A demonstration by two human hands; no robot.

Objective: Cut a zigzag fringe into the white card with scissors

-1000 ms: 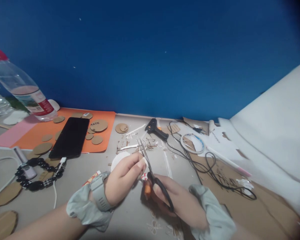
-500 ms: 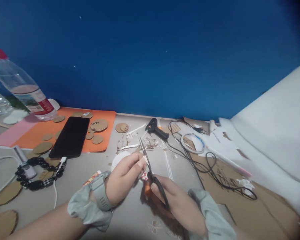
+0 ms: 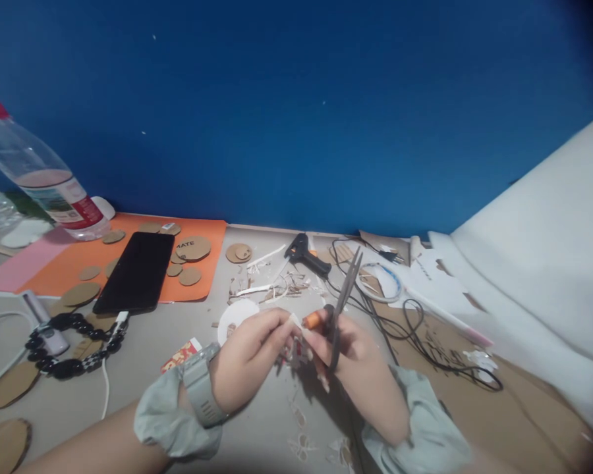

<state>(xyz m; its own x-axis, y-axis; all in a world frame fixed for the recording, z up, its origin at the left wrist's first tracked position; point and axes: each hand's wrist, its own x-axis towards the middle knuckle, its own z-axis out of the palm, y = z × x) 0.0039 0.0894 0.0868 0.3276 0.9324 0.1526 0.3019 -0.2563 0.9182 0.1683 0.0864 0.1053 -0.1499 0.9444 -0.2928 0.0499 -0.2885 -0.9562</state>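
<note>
My left hand (image 3: 250,359), with a grey watch (image 3: 203,388) at the wrist, is closed in a pinch on a small white paper piece (image 3: 295,320). Scissors (image 3: 346,296) with a black and orange handle rest in my right hand (image 3: 368,372), blades together and pointing up to the right, clear of the paper. The right thumb and fingertips reach close to the paper; whether they touch it I cannot tell. Below the fingers lie small red and white scraps, partly hidden. A white disc (image 3: 237,313) lies behind the left hand.
Further back are a black glue gun (image 3: 306,255), paper scraps (image 3: 296,284) and a tape roll (image 3: 380,283). To the left lie a phone (image 3: 136,273), cardboard discs (image 3: 194,249), a bead bracelet (image 3: 72,365) and a bottle (image 3: 49,184). A black cable (image 3: 439,362) crosses cardboard at right.
The scissors have swung from beside the white paper to upright, tilted right. My right hand has risen, and its fingertips have come close to the left hand's.
</note>
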